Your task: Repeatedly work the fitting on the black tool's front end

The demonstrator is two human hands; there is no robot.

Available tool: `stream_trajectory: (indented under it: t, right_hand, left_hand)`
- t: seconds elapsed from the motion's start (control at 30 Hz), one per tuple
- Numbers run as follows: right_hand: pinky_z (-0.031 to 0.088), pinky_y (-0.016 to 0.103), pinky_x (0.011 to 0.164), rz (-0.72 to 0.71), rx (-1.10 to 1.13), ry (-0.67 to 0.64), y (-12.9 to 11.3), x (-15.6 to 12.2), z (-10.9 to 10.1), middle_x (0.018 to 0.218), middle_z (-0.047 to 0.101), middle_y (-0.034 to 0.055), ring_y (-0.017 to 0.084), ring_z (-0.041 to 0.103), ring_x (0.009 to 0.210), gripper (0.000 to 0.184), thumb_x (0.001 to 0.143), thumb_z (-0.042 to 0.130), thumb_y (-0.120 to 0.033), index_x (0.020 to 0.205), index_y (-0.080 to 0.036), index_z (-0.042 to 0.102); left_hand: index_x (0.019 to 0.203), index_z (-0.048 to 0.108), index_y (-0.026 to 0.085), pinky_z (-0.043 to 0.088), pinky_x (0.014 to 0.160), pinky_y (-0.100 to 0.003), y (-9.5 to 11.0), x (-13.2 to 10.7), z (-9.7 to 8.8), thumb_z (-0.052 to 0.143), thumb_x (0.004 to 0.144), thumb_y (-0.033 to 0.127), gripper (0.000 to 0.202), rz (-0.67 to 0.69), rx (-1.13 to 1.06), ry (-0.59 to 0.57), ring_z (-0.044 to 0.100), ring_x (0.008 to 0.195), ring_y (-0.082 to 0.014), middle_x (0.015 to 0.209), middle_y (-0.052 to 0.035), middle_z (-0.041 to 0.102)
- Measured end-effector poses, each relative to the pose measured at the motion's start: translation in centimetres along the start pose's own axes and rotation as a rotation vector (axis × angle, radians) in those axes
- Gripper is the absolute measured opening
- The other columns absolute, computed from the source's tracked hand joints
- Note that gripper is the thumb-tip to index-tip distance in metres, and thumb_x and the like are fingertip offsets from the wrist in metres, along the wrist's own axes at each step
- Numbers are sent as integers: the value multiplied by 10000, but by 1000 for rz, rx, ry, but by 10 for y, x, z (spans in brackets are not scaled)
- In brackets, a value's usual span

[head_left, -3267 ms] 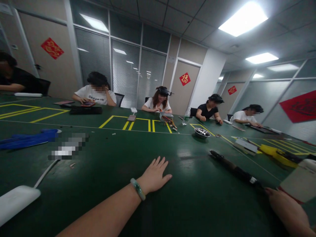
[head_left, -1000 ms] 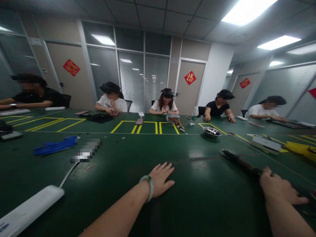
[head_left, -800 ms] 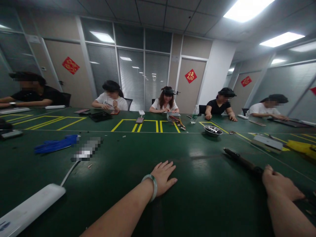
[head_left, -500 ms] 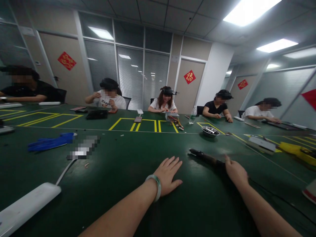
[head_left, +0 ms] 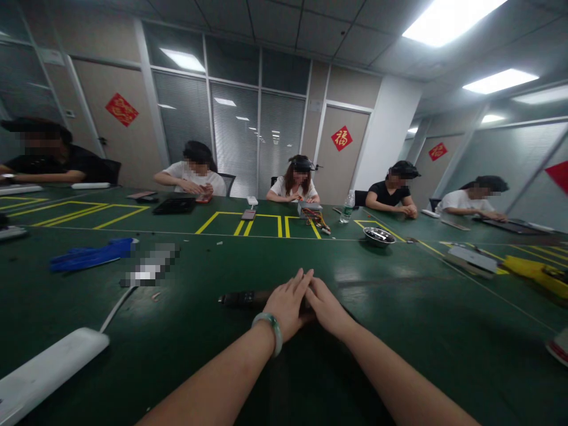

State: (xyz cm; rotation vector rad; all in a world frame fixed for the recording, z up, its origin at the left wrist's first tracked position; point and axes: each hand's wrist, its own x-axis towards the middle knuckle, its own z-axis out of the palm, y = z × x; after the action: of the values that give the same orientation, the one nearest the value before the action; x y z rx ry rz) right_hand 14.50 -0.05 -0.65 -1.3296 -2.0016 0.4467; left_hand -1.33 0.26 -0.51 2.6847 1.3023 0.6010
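Observation:
A dark electric screwdriver [head_left: 244,299] lies sideways low over the green table, its tip pointing left. My left hand [head_left: 284,306] is closed over the screwdriver's body, with a pale green bangle [head_left: 271,331] on the wrist. Against it, my right hand [head_left: 329,309] grips the rear end, and the fingertips of both hands meet. The hands hide the back part of the tool. A piece of its dark cord shows behind my right wrist.
At left are a blue glove [head_left: 93,254] and a white power strip [head_left: 53,373]. Farther back stand a metal bowl [head_left: 378,236], a water bottle [head_left: 347,208] and a grey box with coloured wires [head_left: 309,209]. A yellow tray [head_left: 536,273] is at right. Several people sit opposite.
My right hand has brought the electric screwdriver leftward to the middle, and its tip has turned more to the left. My left hand, flat and spread before, now closes over it.

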Motion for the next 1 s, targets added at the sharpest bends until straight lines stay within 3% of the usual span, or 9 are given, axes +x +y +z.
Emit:
stream_trajectory:
  t: [0.1, 0.2, 0.3, 0.43, 0.53, 0.7, 0.8, 0.9, 1.0]
  right_hand:
    - [383, 411, 962, 92, -357, 1, 4, -17, -39, 1099, 584, 96, 259, 524, 1069, 329, 844, 565, -415, 1084, -193, 597]
    - [447, 367, 770, 281, -569, -224, 7, -35, -70, 927, 619, 65, 252, 584, 867, 314, 698, 709, -440, 896, -207, 635]
    - [421, 300, 646, 347, -631, -390, 5, -43, -84, 849, 643, 29, 221, 597, 769, 269, 645, 748, -390, 845, -231, 661]
    - [387, 268, 614, 381, -638, -482, -4, -39, -85, 762, 661, 3, 191, 605, 723, 64, 695, 697, -271, 757, -259, 696]
    - [380, 267, 610, 413, -581, -397, -4, -33, -80, 743, 665, 1, 186, 604, 716, 43, 733, 675, -290, 755, -268, 705]
    - [382, 266, 645, 363, -427, -48, 1, -26, -65, 870, 686, 15, 180, 608, 796, 173, 855, 568, -334, 929, -278, 714]
    - [374, 245, 637, 338, -306, -51, 2, -24, -58, 848, 686, -2, 151, 604, 778, 157, 849, 594, -322, 927, -272, 721]
    - [362, 236, 622, 332, -264, -72, 4, -24, -55, 797, 679, -22, 138, 593, 744, 116, 825, 634, -312, 887, -277, 726]
    - [362, 232, 626, 320, -252, -61, 3, -25, -54, 799, 677, -27, 133, 586, 741, 111, 811, 651, -299, 897, -277, 716]
  left_hand:
    - [1463, 249, 286, 362, 1005, -430, -3, 4, 1, 531, 868, 447, 678, -29, 22, -54, 471, 1239, -284, 1459, -66, 401]
    - [1382, 409, 298, 394, 946, -435, -2, 5, 0, 501, 885, 472, 535, -48, 55, -97, 529, 1138, -288, 1301, -53, 549]
    - [1363, 433, 306, 412, 910, -423, 1, 5, -5, 506, 882, 488, 520, -57, 63, -119, 540, 1108, -286, 1255, -55, 572]
    - [1322, 477, 311, 425, 895, -417, 1, 3, -17, 551, 852, 493, 510, -83, 51, -171, 555, 1083, -280, 1208, -50, 599]
    - [1262, 532, 325, 452, 841, -403, -4, 0, -30, 612, 798, 499, 502, -146, 38, -220, 584, 1024, -283, 1125, -45, 631]
    - [1175, 579, 343, 484, 755, -373, -15, 0, -46, 656, 741, 502, 468, -220, 12, -337, 609, 964, -278, 1080, -33, 641]
    - [1154, 576, 318, 487, 781, -383, -15, 0, -47, 653, 742, 479, 449, -178, 54, -327, 604, 976, -271, 1077, -34, 638]
    - [1155, 557, 284, 479, 829, -382, -8, 0, -40, 668, 734, 429, 459, -87, 73, -235, 581, 1018, -258, 1120, -36, 618]
    - [1074, 576, 258, 477, 806, -359, 1, -1, -29, 636, 773, 412, 343, -61, 73, -181, 582, 980, -235, 1068, -31, 621]
